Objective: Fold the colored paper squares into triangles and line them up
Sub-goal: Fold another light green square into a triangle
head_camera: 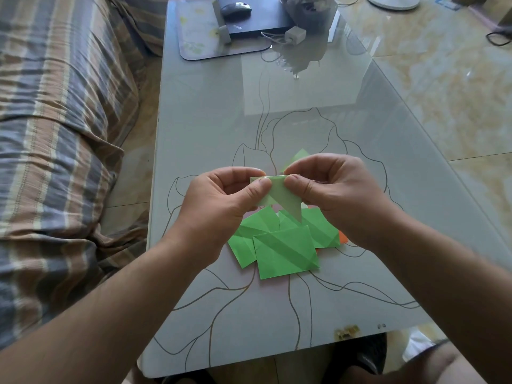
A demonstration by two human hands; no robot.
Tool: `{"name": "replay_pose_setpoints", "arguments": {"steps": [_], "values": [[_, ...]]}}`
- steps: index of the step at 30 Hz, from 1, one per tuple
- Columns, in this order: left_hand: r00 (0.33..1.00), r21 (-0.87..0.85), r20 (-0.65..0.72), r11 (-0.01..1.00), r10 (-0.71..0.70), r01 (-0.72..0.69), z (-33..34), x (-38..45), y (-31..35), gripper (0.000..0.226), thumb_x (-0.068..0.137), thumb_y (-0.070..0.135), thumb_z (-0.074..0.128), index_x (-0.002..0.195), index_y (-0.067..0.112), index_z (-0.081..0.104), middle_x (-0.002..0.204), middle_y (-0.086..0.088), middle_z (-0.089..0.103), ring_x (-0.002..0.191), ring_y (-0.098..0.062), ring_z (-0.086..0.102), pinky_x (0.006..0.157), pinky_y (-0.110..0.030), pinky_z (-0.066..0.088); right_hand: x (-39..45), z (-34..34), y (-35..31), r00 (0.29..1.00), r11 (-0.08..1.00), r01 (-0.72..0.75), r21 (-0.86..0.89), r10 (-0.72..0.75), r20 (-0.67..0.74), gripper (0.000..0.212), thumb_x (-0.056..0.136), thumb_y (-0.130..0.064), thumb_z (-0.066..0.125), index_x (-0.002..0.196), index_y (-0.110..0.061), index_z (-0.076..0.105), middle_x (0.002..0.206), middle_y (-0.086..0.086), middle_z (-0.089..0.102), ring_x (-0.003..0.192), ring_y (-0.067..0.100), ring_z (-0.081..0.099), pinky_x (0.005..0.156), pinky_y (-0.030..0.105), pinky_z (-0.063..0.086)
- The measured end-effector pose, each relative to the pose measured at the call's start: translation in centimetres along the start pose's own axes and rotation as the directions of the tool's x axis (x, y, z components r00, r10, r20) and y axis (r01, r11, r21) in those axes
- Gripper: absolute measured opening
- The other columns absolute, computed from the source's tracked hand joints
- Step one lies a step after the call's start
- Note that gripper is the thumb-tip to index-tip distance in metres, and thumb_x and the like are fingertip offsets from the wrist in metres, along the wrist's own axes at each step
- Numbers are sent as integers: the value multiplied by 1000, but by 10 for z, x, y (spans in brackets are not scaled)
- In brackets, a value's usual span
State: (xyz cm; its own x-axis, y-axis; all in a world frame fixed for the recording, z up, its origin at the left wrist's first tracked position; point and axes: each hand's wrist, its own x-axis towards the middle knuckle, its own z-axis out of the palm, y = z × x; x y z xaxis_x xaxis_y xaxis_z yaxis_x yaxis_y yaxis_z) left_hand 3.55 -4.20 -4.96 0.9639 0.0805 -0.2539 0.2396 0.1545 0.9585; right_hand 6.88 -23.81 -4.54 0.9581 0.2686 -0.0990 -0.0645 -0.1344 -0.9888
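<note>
Both hands meet at the centre of the frame, raised above the glass worktop [210,112]. The left hand [221,200] has its fingers curled, thumb and forefinger pinching the left end of a pale green folded paper [279,194]. The right hand [335,189] is curled the same way, its thumb and forefinger clamped on the right end of the paper's top edge. The two thumbs lie close together with a short stretch of paper between them. The paper hangs down from that edge and tapers to a point at lower right.

Directly below the hands, a loose pile of creased green paper squares [285,252] lies overlapping on the worktop. The squares at the back of the pile are partly covered by the hands and the held paper, so their number cannot be told. A sliver of orange paper [343,238] shows at the pile's right edge, mostly hidden under the right wrist. Another green piece [299,156] peeks out above the right hand; its shape is hidden.

At the upper centre of the frame, a computer mouse [236,9] rests on a dark flat device [263,23] that is cut off by the top edge.
</note>
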Motion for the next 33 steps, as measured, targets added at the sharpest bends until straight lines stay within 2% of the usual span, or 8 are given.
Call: {"name": "replay_pose_setpoints", "arguments": {"steps": [6, 9, 12, 17, 20, 24, 28, 33], "values": [[1000, 32, -3, 999, -8, 8, -1, 1, -1, 30, 72, 25, 81, 97, 9, 76, 89, -7, 79, 82, -19, 76, 73, -26, 60, 2, -1, 3, 999, 999, -51, -4, 51, 10, 8, 93, -8, 74, 99, -3, 75, 86, 12, 74, 70, 9, 66, 62, 18, 52], [999, 30, -2, 999, -34, 34, -1, 1, -1, 29, 71, 26, 80, 94, 10, 77, 87, -8, 79, 81, -20, 74, 80, -34, 63, 3, -1, 3, 997, 997, -80, -22, 81, 16, 7, 94, -9, 73, 98, -3, 75, 83, 9, 74, 70, 9, 65, 63, 18, 52], [997, 36, 0, 996, -81, 81, -1, 2, -2, 32, 69, 30, 81, 94, 10, 78, 89, -11, 78, 84, -23, 72, 93, -47, 59, 2, -1, 3, 993, 992, -117, -45, 118, 21, 5, 95, -11, 72, 95, -7, 75, 80, 6, 74, 67, 8, 62, 62, 19, 51], [993, 41, 8, 992, -118, 118, -2, 3, -3, 32, 67, 29, 83, 92, 11, 79, 92, -14, 78, 86, -25, 72, 99, -54, 56, 1, 1, 0, 986, 983, -167, -78, 168, 13, 6, 96, -15, 72, 93, -12, 76, 89, 16, 76, 73, 16, 62, 68, 29, 53], [992, 39, 17, 991, -126, 126, -2, 3, -2, 28, 64, 27, 83, 88, 13, 79, 90, -13, 78, 86, -24, 72, 99, -53, 55, 1, 1, -1, 983, 978, -178, -105, 181, 16, 8, 98, -16, 70, 93, -13, 75, 87, 18, 75, 73, 17, 61, 70, 32, 52], [992, 35, 26, 992, -123, 122, -2, 3, -1, 27, 66, 23, 82, 89, 10, 78, 87, -12, 77, 83, -23, 73, 94, -46, 59, 1, 0, -1, 980, 974, -193, -115, 198, 34, 10, 99, -16, 68, 91, -14, 74, 80, 5, 72, 73, 16, 60, 68, 29, 51], [993, 6, 41, 994, -109, 109, -3, 3, -1, 28, 67, 15, 81, 93, 5, 76, 85, -12, 78, 79, -22, 75, 82, -33, 64, 2, 1, 0, 978, 970, -204, -135, 208, 21, 11, 99, -20, 69, 91, -16, 74, 88, 9, 77, 77, 16, 65, 71, 29, 53], [992, -9, 47, 993, -116, 117, -4, 4, -3, 31, 66, 13, 81, 95, 5, 76, 90, -15, 79, 83, -24, 76, 83, -32, 64, 2, 1, 0, 977, 968, -209, -140, 212, 9, 9, 98, -19, 70, 92, -15, 75, 98, 18, 76, 80, 19, 65, 75, 34, 54]]}}
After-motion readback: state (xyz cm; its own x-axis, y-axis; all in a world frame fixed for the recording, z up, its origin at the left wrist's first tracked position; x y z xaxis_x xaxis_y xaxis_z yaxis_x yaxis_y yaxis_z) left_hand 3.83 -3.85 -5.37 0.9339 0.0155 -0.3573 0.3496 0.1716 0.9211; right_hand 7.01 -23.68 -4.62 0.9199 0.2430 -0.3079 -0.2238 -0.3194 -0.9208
